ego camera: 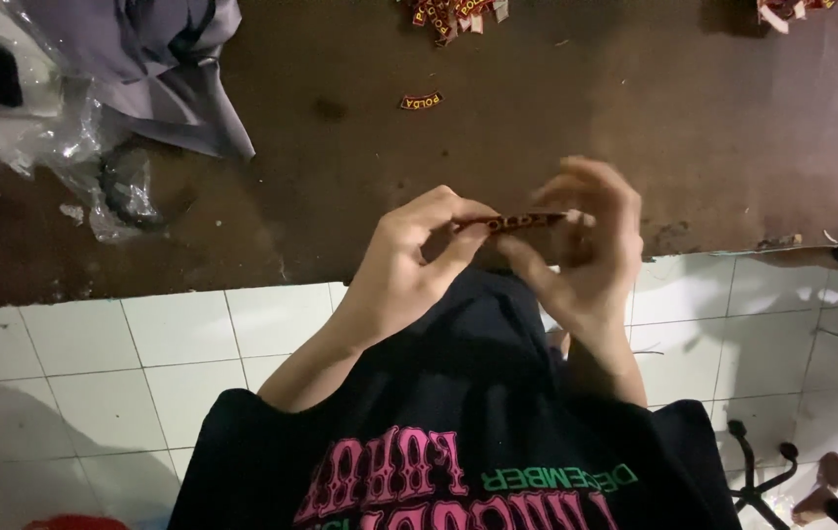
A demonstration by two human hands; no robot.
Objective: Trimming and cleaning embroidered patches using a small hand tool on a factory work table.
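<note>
In the head view, the left hand (419,245) and right hand (581,240) both pinch a narrow dark-red embroidered patch (512,222) between fingertips at centre, above the brown table (340,177) edge. A matching loose patch (420,100) lies at eleven o'clock, grey cloth (159,59) at ten.

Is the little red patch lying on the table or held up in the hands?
Held up. The left hand and right hand pinch the curved red patch by its ends, above the brown table edge.

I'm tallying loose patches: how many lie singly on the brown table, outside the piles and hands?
1: a curved red patch alone on the brown table, below the top-edge pile. Others may be hidden in the piles.
</note>
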